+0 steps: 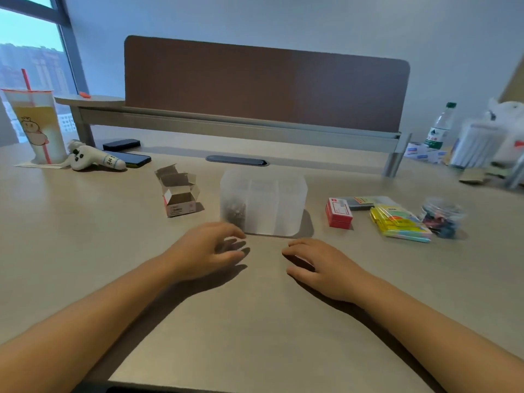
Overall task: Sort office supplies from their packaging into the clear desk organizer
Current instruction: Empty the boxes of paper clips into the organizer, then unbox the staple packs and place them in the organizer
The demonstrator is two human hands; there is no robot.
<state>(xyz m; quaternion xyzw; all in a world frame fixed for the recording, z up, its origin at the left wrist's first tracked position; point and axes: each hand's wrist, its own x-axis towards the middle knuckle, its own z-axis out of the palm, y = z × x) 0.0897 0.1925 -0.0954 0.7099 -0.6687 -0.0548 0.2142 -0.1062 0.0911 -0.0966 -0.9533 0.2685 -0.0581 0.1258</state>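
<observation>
My two hands hover low over the surface (85, 251), both loose-fingered and holding nothing.

Just beyond my left hand (204, 251) and right hand (320, 265) stands the clear organizer (272, 205); an opened box (180, 191) lies left of it, a red box (338, 212) and sticky notes (399, 222) right.

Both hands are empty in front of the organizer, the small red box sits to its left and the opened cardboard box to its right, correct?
Not quite. The head view shows the sides swapped: the small red box sits right of the organizer, and the opened cardboard box sits left of it. The rest holds: the left hand and right hand are empty in front of it.
</observation>
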